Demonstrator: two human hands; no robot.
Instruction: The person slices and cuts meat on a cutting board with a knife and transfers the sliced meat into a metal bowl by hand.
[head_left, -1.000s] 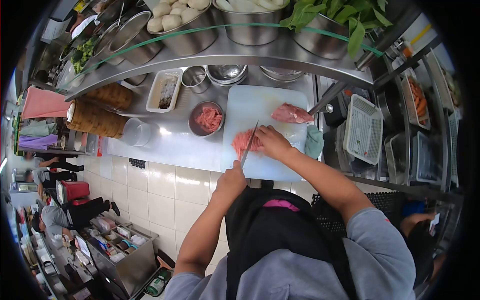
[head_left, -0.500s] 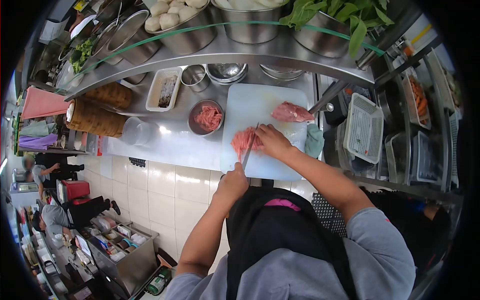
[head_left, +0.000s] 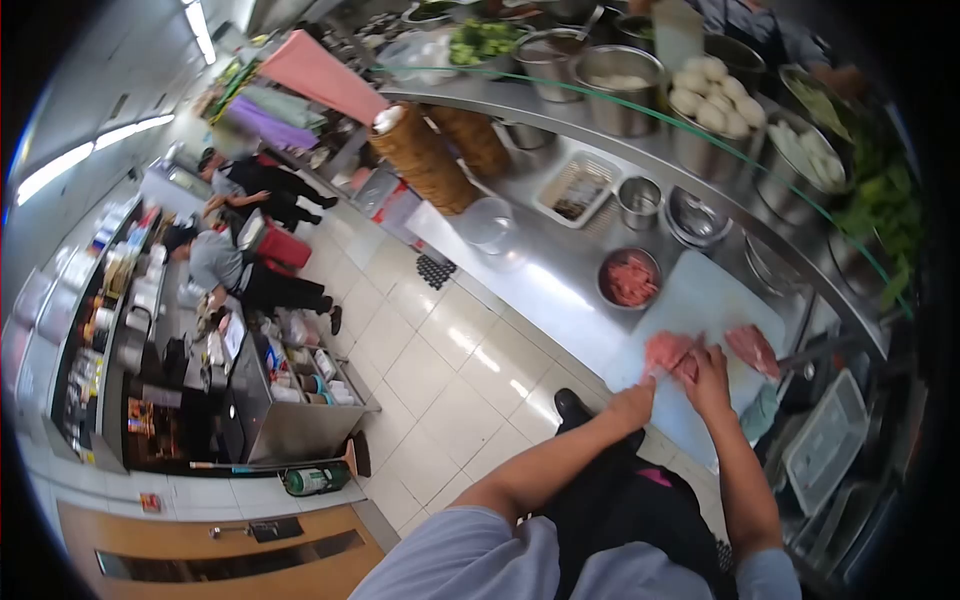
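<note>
My left hand (head_left: 632,403) is closed round the handle of a knife (head_left: 682,355), whose blurred blade crosses the meat on the white cutting board (head_left: 712,290). Beside the blade, the curled fingers of my right hand (head_left: 708,382) press on pieces of meat. Cut raw meat (head_left: 666,350) is heaped on the board just past the knife. A larger chunk of red meat (head_left: 753,350) lies to the right of my right hand. Beyond the board's left side stands a metal bowl holding strips of meat (head_left: 630,281).
A green cloth (head_left: 760,411) lies at the board's right edge. Behind are a white basket (head_left: 578,190), a small metal pot (head_left: 639,200) and an overhead shelf of filled metal containers. Two people (head_left: 225,262) work across the tiled aisle, near a counter. A plastic crate (head_left: 826,440) stands at right.
The head view has swung left, showing more of the aisle, and the board now appears lower right. Both hands remain at the cut meat, with the knife still in the left.
</note>
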